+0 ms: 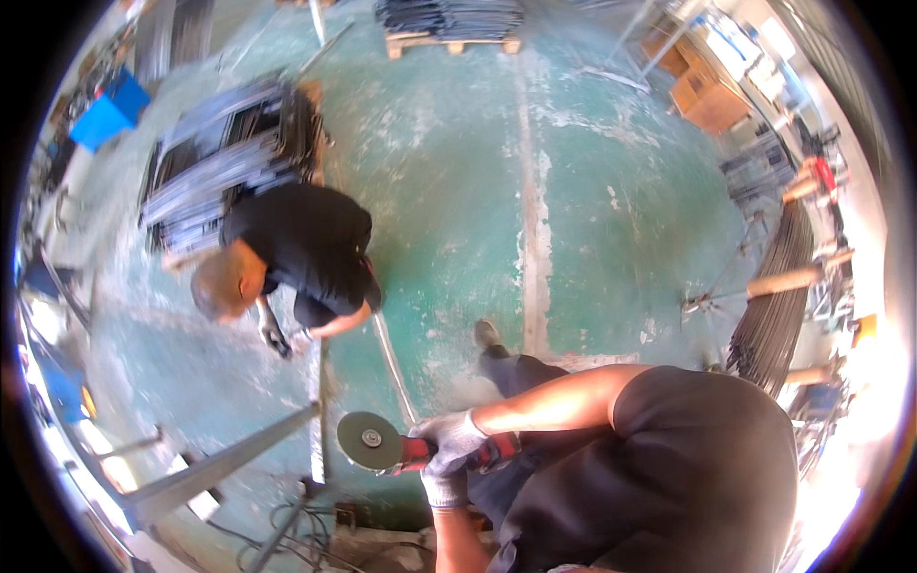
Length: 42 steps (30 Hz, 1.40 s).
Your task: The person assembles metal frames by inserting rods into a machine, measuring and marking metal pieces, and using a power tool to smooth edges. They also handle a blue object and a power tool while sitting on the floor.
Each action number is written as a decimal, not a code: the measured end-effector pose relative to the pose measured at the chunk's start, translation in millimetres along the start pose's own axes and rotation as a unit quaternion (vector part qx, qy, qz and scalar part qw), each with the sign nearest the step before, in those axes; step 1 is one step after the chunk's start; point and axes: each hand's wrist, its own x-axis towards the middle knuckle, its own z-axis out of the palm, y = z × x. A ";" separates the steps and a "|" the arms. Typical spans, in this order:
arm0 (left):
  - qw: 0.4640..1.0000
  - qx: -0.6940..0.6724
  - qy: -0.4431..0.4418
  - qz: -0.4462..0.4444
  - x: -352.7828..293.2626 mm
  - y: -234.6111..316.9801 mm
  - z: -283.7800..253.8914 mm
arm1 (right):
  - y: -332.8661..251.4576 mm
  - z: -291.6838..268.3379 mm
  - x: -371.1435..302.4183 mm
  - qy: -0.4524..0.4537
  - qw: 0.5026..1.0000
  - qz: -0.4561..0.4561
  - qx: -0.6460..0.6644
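A red and black angle grinder with a round grey-green disc is in front of my body, the disc pointing left. My right hand, in a light grey glove, is closed around its body. Just below, my left hand, also gloved, is closed on the grinder too; its fingers are partly hidden. Beyond the disc lies a long metal bar. A second thin bar runs along the floor on its right. The disc appears apart from both bars.
A co-worker in black bends over at left, one gloved hand near the bar's far end. Behind are stacked metal frames and a loaded pallet. A steel beam and cables are at lower left; rods rest at right.
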 end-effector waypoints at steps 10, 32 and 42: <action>0.983 0.147 -0.089 0.061 -12.4 43.6 128.2 | 44.3 -127.5 -156.9 0.208 0.976 0.058 0.031; 0.979 -0.053 -0.164 -0.112 205.5 3.9 422.8 | 97.9 -415.4 -404.5 0.572 0.756 0.016 0.318; 0.976 0.058 -0.177 -0.108 252.9 23.2 589.6 | 186.2 -456.8 -491.9 0.710 0.635 0.223 0.207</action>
